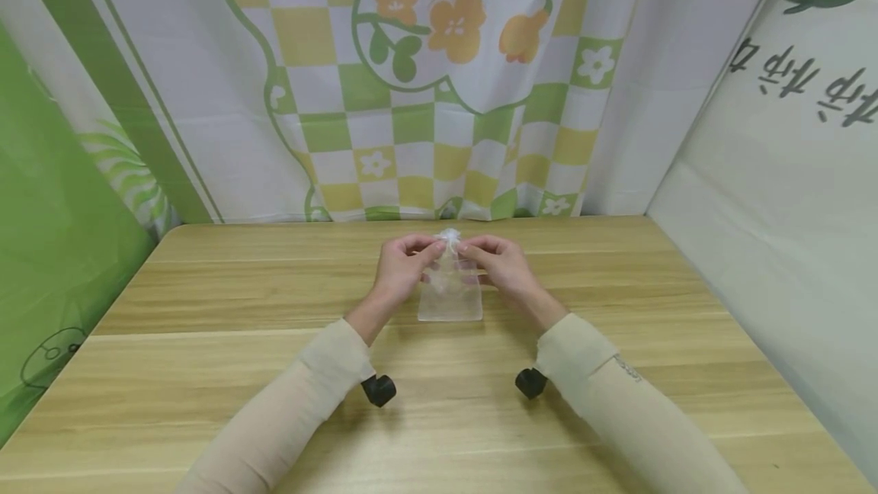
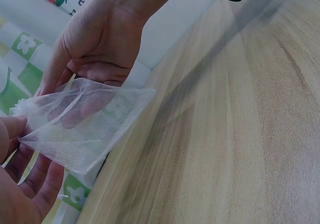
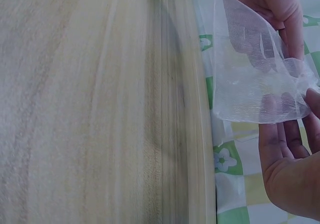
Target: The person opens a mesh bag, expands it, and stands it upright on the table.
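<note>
A small sheer white mesh pouch [image 1: 450, 299] hangs by its gathered top between both hands, above the wooden table. The left hand [image 1: 401, 265] pinches the left side of the gathered neck between thumb and fingers, and the right hand [image 1: 506, 265] pinches the right side. In the left wrist view the pouch [image 2: 75, 129] spreads flat and see-through, with fingers showing behind it. Across the right wrist view the same mesh [image 3: 245, 78] narrows toward the fingertips. Nothing can be made out inside it.
The wooden table [image 1: 274, 402] reaches back to a checkered floral curtain [image 1: 411, 128]. A green cloth [image 1: 55, 197] hangs at the left and a white printed cloth [image 1: 775, 174] at the right. Black devices [image 1: 379, 389] sit under the wrists.
</note>
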Available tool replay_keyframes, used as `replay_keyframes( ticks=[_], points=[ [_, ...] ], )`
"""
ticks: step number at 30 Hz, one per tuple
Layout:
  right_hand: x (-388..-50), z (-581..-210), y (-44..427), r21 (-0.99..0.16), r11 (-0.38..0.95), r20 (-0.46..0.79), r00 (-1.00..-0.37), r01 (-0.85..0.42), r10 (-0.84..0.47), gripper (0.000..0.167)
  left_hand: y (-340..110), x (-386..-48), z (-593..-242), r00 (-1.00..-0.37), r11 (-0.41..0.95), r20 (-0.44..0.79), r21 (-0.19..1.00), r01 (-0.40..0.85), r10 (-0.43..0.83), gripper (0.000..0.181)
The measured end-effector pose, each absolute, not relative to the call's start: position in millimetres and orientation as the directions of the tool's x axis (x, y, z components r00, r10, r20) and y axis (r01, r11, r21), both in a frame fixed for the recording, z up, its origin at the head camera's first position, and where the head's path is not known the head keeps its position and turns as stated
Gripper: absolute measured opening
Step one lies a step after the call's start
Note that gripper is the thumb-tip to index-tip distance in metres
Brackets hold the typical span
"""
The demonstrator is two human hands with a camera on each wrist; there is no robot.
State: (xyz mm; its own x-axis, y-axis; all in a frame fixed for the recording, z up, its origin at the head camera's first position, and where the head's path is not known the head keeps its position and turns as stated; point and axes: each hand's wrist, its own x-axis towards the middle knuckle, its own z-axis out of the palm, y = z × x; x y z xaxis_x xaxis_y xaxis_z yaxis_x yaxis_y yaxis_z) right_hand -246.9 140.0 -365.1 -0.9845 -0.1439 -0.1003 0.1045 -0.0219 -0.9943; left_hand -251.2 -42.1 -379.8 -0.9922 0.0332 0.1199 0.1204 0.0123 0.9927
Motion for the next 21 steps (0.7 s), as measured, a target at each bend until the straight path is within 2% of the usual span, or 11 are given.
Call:
replay_keyframes(
  ticks=[14,21],
  points=[
    [-245.9,-365.0,142.0,-0.995,-0.018,-0.092,-0.985,0.096,-0.145,0.017,-44.5,-251.9,-381.0,-0.996,0.03,0.085,0.996,0.086,0.027,0.021],
    [-245.3,-364.4,145.2,-0.994,0.001,-0.105,-0.984,0.105,-0.145,0.022,-45.3,-251.7,-381.4,-0.997,0.028,0.071,0.997,0.072,0.032,0.021]
  ],
)
